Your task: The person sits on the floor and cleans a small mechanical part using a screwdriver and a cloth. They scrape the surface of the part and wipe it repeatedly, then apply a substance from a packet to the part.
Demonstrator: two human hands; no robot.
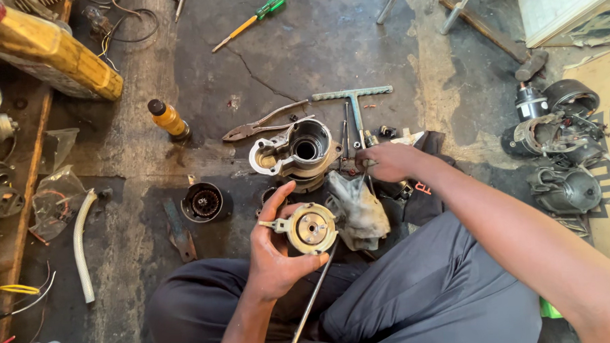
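Head view: my left hand (275,251) cups a round metal end plate (311,228) just above my lap, fingers wrapped round its rim so its flat face tilts up at me, its lug pointing left. My right hand (387,161) reaches far, closed around small tools (368,163) beside the starter housing (296,151), on the floor.

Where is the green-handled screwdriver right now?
In the head view, the green-handled screwdriver lies on the concrete floor at top centre, well beyond the pliers and both hands.
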